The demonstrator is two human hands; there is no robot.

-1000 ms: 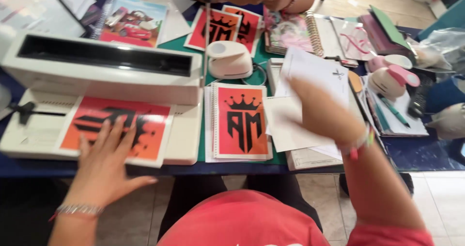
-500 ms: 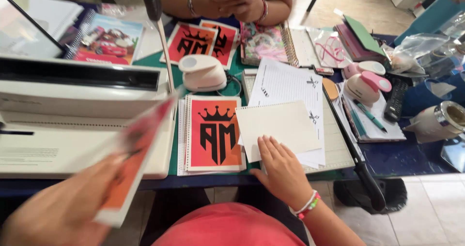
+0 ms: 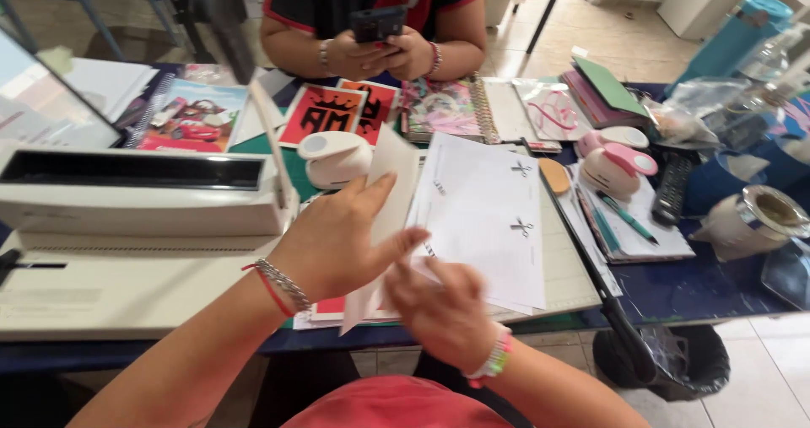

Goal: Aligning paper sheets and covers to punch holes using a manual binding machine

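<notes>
My left hand [image 3: 342, 238] grips a stack of white sheets [image 3: 390, 204] stood on edge over the table's near side, its red cover just showing at the bottom. My right hand [image 3: 443, 306] is blurred and holds the stack's lower edge. Just right of them lies a white sheet printed with small scissors marks [image 3: 485, 217], on a paper trimmer [image 3: 565, 251]. A cream binding machine [image 3: 135, 196] fills the left side, next to my left forearm.
A person across the table holds a phone [image 3: 377, 21] in both hands. Before that person lie red printed covers [image 3: 336, 112], a white punch [image 3: 333, 158], a cartoon car notebook [image 3: 192, 116] and a spiral notebook [image 3: 443, 107]. Pink punches [image 3: 620, 160], a remote [image 3: 672, 188] and tape rolls [image 3: 751, 217] crowd the right.
My left hand carried the red printed cover from the binding machine over to the middle. Both hands now hold it together with the white sheets, stood on edge.
</notes>
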